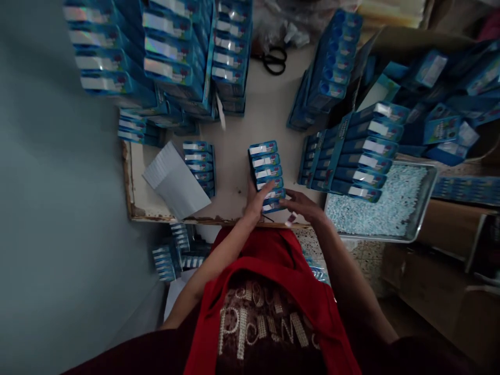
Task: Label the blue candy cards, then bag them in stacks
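A row of small blue boxes (267, 165) with white labels on their ends stands on the table in front of me. My left hand (255, 202) grips the near part of this row, thumb over the labelled ends and the other fingers behind the boxes. My right hand (302, 204) is at the row's near right end, its fingers extended and apart, the tips touching or almost touching the nearest box. Just below it shows a small white-and-dark slip (291, 219); whether the hand holds it cannot be made out.
Left of the row are a white sheet stack (176, 182) and another blue box row (200, 164). Tall box stacks (172, 52) stand behind. Black scissors (274, 61) lie farther back. To the right are banded boxes (351, 151), a metal tray (424, 208) of pale granules and a carton (414, 39).
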`<state>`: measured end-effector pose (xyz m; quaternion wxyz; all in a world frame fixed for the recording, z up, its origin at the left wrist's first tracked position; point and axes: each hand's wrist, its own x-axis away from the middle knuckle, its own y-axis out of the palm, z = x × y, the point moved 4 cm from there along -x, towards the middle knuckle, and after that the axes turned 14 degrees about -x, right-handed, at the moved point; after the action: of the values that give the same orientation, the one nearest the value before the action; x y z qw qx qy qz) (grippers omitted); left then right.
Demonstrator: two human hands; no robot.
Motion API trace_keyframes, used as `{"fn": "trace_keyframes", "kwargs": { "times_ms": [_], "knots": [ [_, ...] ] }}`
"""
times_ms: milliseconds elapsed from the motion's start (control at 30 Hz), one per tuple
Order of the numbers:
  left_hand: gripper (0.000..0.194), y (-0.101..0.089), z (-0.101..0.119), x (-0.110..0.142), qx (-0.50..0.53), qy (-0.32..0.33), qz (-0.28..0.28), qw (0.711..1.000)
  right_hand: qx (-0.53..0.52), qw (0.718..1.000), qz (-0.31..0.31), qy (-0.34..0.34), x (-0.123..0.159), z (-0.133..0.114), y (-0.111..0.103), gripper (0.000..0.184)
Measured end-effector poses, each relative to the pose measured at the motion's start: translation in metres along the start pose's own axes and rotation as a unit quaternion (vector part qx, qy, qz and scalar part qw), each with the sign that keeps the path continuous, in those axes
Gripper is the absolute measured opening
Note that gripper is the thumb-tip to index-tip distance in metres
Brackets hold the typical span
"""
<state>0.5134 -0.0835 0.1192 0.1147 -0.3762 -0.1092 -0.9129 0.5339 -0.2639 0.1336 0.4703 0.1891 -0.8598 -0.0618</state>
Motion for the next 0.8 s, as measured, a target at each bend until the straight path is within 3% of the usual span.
{"fn": "trace_keyframes", "kwargs": {
  "times_ms": [67, 133, 267, 400, 500, 600, 700, 800],
  "knots": [
    [0.094, 0.003, 0.01, -0.004, 0.019, -0.033, -0.001, 0.999, -0.031, 0.999, -0.012, -0.003, -0.005, 0.001, 0.01, 0.099],
    [0.09, -0.008, 0.021, -0.01, -0.012, -0.07, 0.0, 0.997, -0.058, 0.998, -0.023, -0.008, -0.014, 0.001, 0.021, 0.101],
    [0.078, -0.039, 0.055, -0.024, -0.009, -0.079, -0.065, 0.995, -0.075, 0.996, -0.029, -0.048, -0.028, -0.011, 0.036, 0.081],
    [0.059, -0.041, 0.102, -0.044, 0.006, -0.067, -0.084, 0.994, -0.082, 0.989, 0.033, -0.122, -0.012, -0.027, 0.019, 0.07],
    [0.047, -0.019, 0.161, -0.063, 0.007, 0.021, -0.082, 0.996, -0.092, 0.981, 0.09, -0.142, 0.011, -0.021, -0.005, 0.068],
    [0.037, 0.011, 0.239, -0.083, -0.015, 0.116, -0.096, 0.989, -0.072, 0.987, 0.101, -0.103, 0.019, -0.004, -0.017, 0.067],
    [0.025, 0.03, 0.312, -0.115, -0.061, 0.16, -0.078, 0.982, -0.072, 0.989, 0.102, -0.086, 0.014, 0.009, -0.013, 0.071],
    [0.018, 0.034, 0.358, -0.155, -0.095, 0.154, -0.052, 0.982, -0.105, 0.989, 0.07, -0.073, 0.007, 0.015, -0.002, 0.071]
  ]
}}
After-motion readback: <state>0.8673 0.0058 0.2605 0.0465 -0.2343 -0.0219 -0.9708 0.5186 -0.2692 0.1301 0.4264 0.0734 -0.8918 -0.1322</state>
